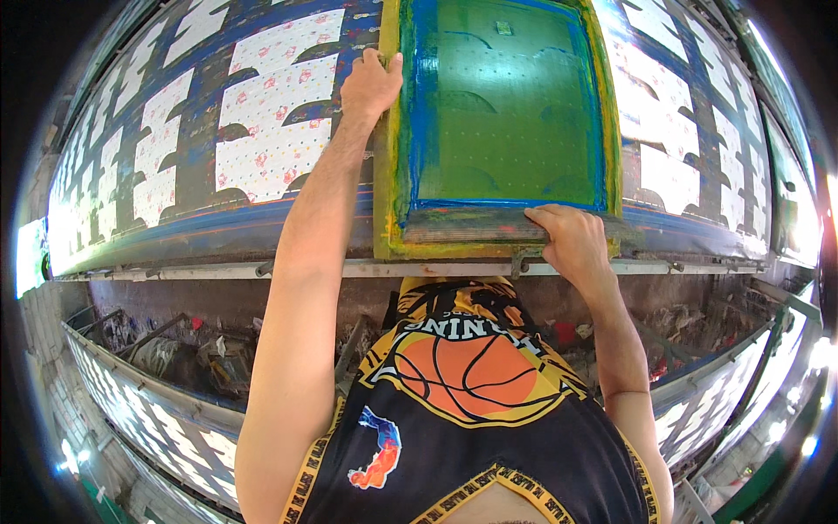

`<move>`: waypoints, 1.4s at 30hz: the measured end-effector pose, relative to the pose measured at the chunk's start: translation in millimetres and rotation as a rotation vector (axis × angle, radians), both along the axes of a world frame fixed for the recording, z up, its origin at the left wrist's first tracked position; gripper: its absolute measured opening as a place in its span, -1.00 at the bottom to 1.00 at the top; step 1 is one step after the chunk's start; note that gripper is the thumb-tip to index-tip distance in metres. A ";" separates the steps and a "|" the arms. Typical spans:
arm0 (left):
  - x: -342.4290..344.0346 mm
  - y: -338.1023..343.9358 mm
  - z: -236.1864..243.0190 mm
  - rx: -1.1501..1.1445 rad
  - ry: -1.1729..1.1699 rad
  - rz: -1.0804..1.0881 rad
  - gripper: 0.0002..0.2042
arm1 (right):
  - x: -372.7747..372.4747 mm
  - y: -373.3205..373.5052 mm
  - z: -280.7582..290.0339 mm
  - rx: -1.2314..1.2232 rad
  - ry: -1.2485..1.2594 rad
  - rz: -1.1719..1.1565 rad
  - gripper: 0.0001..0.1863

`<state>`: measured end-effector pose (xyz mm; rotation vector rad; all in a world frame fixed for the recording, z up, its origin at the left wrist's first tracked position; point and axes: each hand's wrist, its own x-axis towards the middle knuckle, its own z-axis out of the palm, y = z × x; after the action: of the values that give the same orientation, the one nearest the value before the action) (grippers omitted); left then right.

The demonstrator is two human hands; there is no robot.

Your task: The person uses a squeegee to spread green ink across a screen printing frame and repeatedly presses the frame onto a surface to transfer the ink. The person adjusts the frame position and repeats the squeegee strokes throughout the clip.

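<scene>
A screen-printing frame [388, 175] with yellow, paint-smeared sides lies on the long printing table in front of me. Its green mesh [515, 122] is bordered with blue ink. My left hand [372, 85] is closed round the left side of the frame, toward its far end. Along the near end lies a long, worn, ink-stained squeegee [471, 227]. My right hand [572, 243] grips the right part of it, thumb and fingers bent over its top. The undersides of both hands' grips are hidden.
White fabric pieces with small coloured prints [279, 113] lie in rows on the dark table, left of the frame; more white pieces [668, 113] lie to its right. A metal rail [349, 270] runs along the table's near edge. Behind me another table [175, 397] holds similar pieces.
</scene>
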<state>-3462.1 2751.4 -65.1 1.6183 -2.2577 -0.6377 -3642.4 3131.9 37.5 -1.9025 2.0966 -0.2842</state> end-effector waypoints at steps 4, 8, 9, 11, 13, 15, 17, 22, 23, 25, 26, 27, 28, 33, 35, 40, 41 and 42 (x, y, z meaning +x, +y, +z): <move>2.7 0.6 -0.8 0.002 0.039 -0.010 -0.39 | 2.0 -7.3 -33.0 -0.030 0.100 -0.010 -0.48; 3.3 0.7 -3.4 -0.004 0.055 0.012 -0.43 | -0.1 -16.2 -56.3 -0.122 0.151 -0.063 -0.45; 3.0 0.0 -4.1 -0.002 0.068 0.016 -0.45 | -3.9 -23.5 -58.5 -0.131 0.167 -0.080 -0.45; 0.5 -4.0 -4.7 -0.008 0.093 0.019 -0.48 | -19.3 -51.5 -61.6 -0.178 0.187 -0.081 -0.46; 1.3 -6.3 -5.7 -0.011 0.108 0.019 -0.52 | -39.1 -87.4 -63.8 -0.175 0.209 -0.087 -0.48; 0.1 -9.0 -6.1 -0.015 0.085 0.032 -0.55 | -65.1 -131.5 -65.1 -0.121 0.235 -0.102 -0.51; -1.1 -9.8 -6.1 -0.001 0.055 0.048 -0.56 | -91.5 -176.6 -66.1 -0.079 0.232 -0.118 -0.49; -4.1 -7.4 -3.7 -0.033 0.042 0.077 -0.59 | -160.7 -292.6 -69.0 -0.126 0.263 -0.069 -0.54; -5.0 -6.3 -2.9 -0.033 0.028 0.086 -0.59 | -173.4 -314.2 -69.4 -0.130 0.271 -0.074 -0.56; -5.6 -4.3 -0.6 -0.020 0.047 0.102 -0.62 | -195.1 -357.4 -67.8 -0.114 0.314 -0.074 -0.60; -6.2 -3.6 0.6 -0.019 0.050 0.109 -0.62 | -204.1 -378.9 -64.7 -0.092 0.354 -0.073 -0.62; -6.9 -2.6 1.4 -0.018 0.054 0.115 -0.63 | -212.1 -396.7 -60.9 -0.070 0.394 -0.074 -0.64; -7.2 -2.6 2.3 -0.032 0.050 0.120 -0.64 | -219.8 -411.1 -56.8 -0.087 0.369 -0.053 -0.66; -9.6 -1.5 0.9 -0.075 0.019 0.130 -0.64 | -258.3 -461.5 -37.8 -0.024 0.336 0.048 -0.66; -11.5 -3.8 0.0 -0.088 0.025 0.128 -0.64 | -265.3 -468.3 -45.5 -0.108 0.297 -0.037 -0.64; -10.2 -2.8 -1.5 -0.107 0.004 0.145 -0.63 | -264.8 -482.3 -57.8 -0.110 0.367 -0.033 -0.63; -9.9 -2.5 -2.4 -0.121 0.005 0.144 -0.63 | -262.3 -479.1 -56.1 -0.080 0.342 -0.009 -0.64; -8.8 -2.5 -3.1 -0.124 0.007 0.135 -0.63 | -257.6 -472.0 -54.1 -0.048 0.319 0.016 -0.65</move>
<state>-3470.9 2748.9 -68.2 1.6866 -2.1163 -0.4593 -3900.0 2659.9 -16.6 -2.1096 2.2877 -0.0277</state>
